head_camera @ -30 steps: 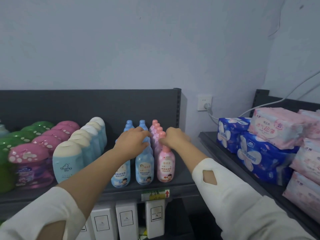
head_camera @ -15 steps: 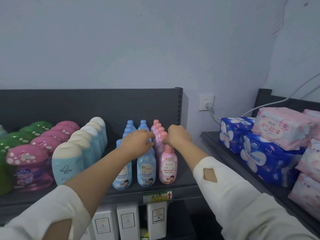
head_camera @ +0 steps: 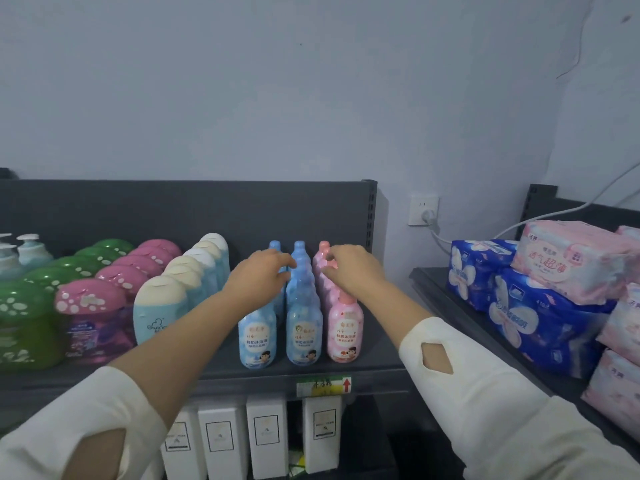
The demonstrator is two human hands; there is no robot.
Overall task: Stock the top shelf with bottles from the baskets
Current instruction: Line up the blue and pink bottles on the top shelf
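Note:
On the dark top shelf (head_camera: 377, 355) stand two rows of blue bottles (head_camera: 258, 337) and, to their right, one row of pink bottles (head_camera: 345, 332), each running from front to back. My left hand (head_camera: 258, 277) reaches over the blue rows, fingers curled round the cap of a blue bottle partway back. My right hand (head_camera: 353, 268) is over the pink row and pinches the cap of a pink bottle near the back. The hands hide the middle bottles. No basket is in view.
Left of the blue rows stand cream-capped bottles (head_camera: 157, 313), pink spotted-cap bottles (head_camera: 90, 299), green ones (head_camera: 24, 306) and pump bottles (head_camera: 31, 249). Blue (head_camera: 540, 317) and pink packs (head_camera: 571, 259) fill the right shelf. White boxes (head_camera: 266, 434) stand below. A plugged wall socket (head_camera: 423, 209) is behind.
Both hands have slid farther back along the rows, the left over the blue caps and the right over the pink ones. The front bottles now show in full.

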